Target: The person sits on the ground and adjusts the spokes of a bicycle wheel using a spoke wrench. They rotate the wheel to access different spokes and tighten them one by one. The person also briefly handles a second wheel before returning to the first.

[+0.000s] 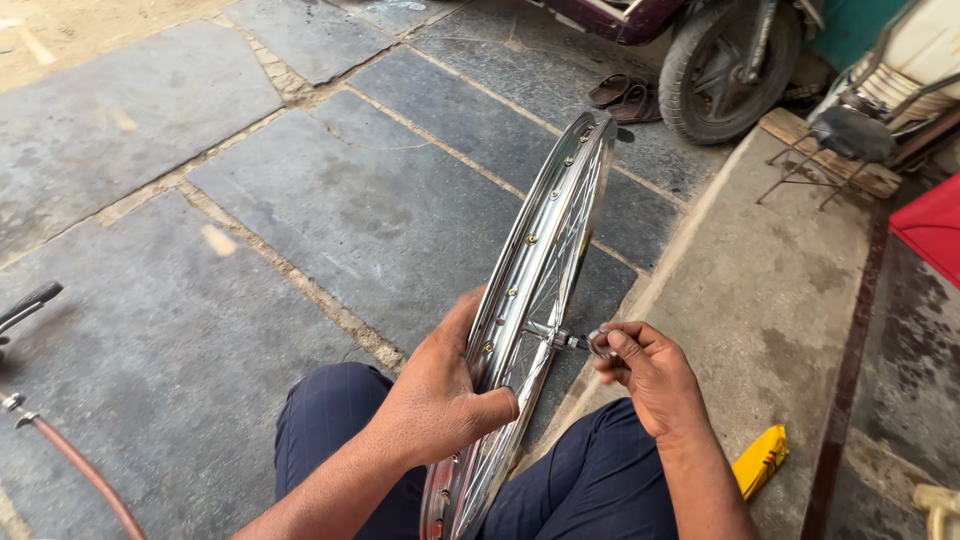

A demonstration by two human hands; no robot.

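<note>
Rim (545,250) of the bare spoked wheel stood upright between my knees, my left hand (440,385) clasped around it. My right hand (645,370) pinched a small nut (597,343) at the axle (562,338) end; whether seated or loose, I could not tell.

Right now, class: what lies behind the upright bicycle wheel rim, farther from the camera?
Behind the rim are grey stone slabs, a pair of sandals and a motorcycle tyre. The rest of that vehicle is cut off by the picture's edge.
</note>
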